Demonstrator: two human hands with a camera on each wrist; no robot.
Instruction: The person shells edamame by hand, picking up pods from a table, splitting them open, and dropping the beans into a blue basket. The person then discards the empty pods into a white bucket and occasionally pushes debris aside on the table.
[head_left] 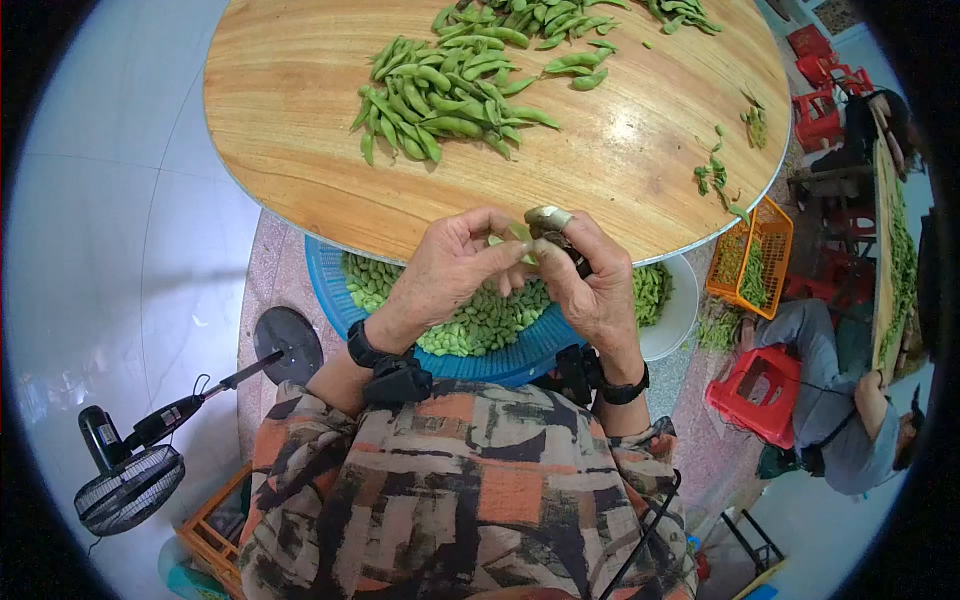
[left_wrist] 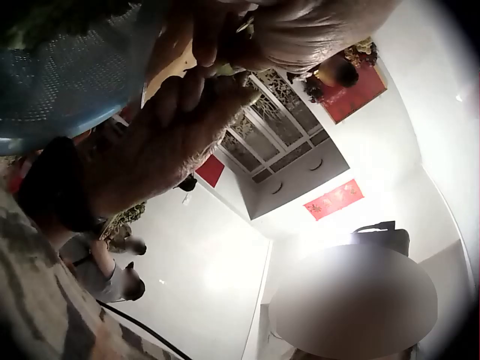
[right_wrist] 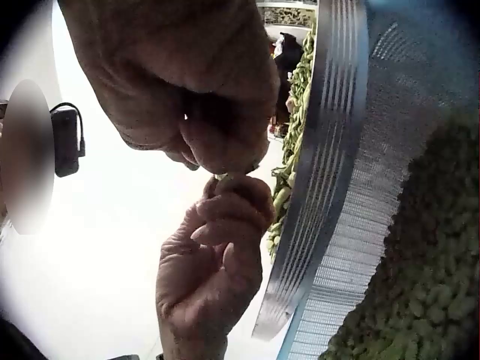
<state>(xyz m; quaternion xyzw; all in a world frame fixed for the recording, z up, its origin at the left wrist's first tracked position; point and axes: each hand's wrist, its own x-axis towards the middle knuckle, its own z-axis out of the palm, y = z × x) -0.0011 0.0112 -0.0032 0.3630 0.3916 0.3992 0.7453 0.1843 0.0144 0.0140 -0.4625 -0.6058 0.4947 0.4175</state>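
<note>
Over the table's near edge, my left hand (head_left: 455, 262) pinches a green soybean pod (head_left: 520, 234) between thumb and fingers. My right hand (head_left: 597, 290) meets it from the other side, its thumb and curled index finger gripping the pod's end. A greyish cover (head_left: 549, 216) sits on the right index fingertip. In the right wrist view the fingertips of both hands come together around the pod (right_wrist: 222, 177), mostly hiding it. Below the hands, a blue mesh basket (head_left: 328, 290) holds many shelled green beans (head_left: 480, 322).
A pile of unshelled pods (head_left: 435, 95) lies on the round wooden table (head_left: 290, 120), with more at its far edge. Plant scraps (head_left: 715, 175) lie at the right. Beside the basket stands a white tub (head_left: 682, 325) of pods. A fan (head_left: 130, 485) is at left, an orange crate (head_left: 775, 225) at right.
</note>
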